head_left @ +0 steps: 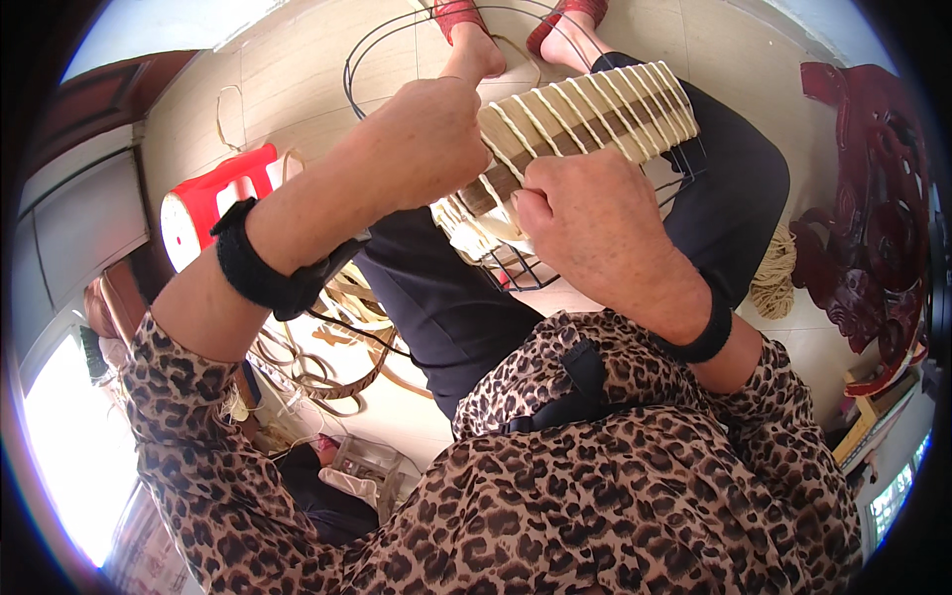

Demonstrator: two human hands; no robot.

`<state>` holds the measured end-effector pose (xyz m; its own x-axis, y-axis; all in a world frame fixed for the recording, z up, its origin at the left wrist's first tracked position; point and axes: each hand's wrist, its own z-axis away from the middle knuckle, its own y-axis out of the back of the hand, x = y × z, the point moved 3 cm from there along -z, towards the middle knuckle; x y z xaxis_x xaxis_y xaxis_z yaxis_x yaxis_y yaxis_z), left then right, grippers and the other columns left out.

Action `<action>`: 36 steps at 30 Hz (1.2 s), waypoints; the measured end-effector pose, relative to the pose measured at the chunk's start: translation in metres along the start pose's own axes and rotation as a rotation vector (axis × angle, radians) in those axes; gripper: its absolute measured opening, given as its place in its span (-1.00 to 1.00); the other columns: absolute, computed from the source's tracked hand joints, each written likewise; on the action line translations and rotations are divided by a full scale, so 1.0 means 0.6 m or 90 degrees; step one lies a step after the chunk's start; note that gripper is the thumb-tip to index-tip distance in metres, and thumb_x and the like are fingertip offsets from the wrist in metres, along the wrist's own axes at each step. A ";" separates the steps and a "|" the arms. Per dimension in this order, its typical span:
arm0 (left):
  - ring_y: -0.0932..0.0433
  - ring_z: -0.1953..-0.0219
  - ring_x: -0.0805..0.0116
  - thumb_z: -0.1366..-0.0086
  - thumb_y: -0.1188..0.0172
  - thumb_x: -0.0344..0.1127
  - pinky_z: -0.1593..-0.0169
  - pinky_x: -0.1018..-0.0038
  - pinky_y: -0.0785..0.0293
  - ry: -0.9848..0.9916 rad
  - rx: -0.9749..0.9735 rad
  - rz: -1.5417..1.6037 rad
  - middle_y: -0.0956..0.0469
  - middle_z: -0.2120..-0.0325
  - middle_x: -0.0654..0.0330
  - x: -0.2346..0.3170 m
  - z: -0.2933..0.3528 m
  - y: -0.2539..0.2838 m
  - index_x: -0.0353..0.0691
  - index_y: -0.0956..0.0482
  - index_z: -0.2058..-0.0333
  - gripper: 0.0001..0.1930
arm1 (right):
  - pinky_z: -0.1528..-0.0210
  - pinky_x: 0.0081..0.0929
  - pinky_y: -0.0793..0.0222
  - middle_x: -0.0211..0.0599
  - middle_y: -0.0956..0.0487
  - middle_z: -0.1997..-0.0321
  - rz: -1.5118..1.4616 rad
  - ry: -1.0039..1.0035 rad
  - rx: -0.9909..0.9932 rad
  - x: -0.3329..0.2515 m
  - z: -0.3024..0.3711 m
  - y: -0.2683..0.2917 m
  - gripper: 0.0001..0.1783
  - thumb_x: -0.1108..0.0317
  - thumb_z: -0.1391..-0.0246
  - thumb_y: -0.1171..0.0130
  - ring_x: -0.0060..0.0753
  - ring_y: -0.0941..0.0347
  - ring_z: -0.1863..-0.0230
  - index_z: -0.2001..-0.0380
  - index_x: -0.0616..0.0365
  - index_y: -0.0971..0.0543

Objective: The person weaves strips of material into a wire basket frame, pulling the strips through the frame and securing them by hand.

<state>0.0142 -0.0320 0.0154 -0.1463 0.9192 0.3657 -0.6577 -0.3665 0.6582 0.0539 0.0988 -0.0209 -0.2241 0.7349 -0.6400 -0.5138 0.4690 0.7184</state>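
Note:
A band of flat pale and brown strips [560,117], wrapped crosswise with cream cord [595,101], lies over my lap on a black wire frame [521,276]. The frame's large wire hoop [349,74] reaches out to the far left. My left hand [436,127] is closed in a fist at the band's left end; what it grips is hidden. Against the near edge of the band, my right hand [600,223] is closed with thumb and fingers pressed together. Cord passes beside its fingertips, but I cannot make out what they hold. More cream cord bunches below the band, between my hands.
Loose flat strips [332,382] lie coiled on the floor at left, near a red and white stool [213,203]. A skein of tan cord [775,276] rests right of my knee. Dark red carved furniture [858,218] stands at the far right. A clear container [372,461] sits at lower left.

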 end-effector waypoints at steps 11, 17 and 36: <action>-0.42 0.66 0.11 0.04 -0.07 -0.39 0.46 0.29 -0.37 -0.160 0.157 -0.066 -0.39 0.73 -0.05 -0.018 -0.003 -0.014 -0.41 -0.44 0.60 -0.84 | 0.43 -0.21 -0.38 -0.07 -0.50 0.65 -0.208 -0.027 -0.087 0.033 0.004 -0.002 -0.72 0.23 0.11 -0.01 0.00 -0.45 0.56 0.65 0.22 -0.55; -0.40 0.65 0.11 0.03 -0.06 -0.41 0.48 0.31 -0.36 -0.125 0.132 -0.094 -0.38 0.74 -0.04 -0.024 -0.008 -0.010 -0.41 -0.42 0.59 -0.86 | 0.38 -0.17 -0.39 -0.04 -0.51 0.60 -0.104 0.047 -0.029 0.023 -0.015 -0.011 -0.70 0.26 0.09 0.03 0.01 -0.47 0.51 0.64 0.24 -0.56; -0.31 0.63 0.63 -0.09 -0.11 -0.32 0.51 0.64 -0.25 -0.053 0.033 0.060 -0.36 0.71 0.38 -0.067 -0.033 0.024 -0.26 -0.47 0.54 -0.86 | 0.52 -0.28 -0.26 -0.01 -0.40 0.73 -0.240 0.028 -0.063 0.029 -0.019 0.011 -0.61 0.18 0.06 -0.05 -0.07 -0.36 0.66 0.71 0.33 -0.48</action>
<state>-0.0043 -0.0714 -0.0029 -0.1426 0.8657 0.4798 -0.6041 -0.4601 0.6507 0.0372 0.1088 -0.0303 -0.0388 0.4974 -0.8666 -0.6439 0.6508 0.4023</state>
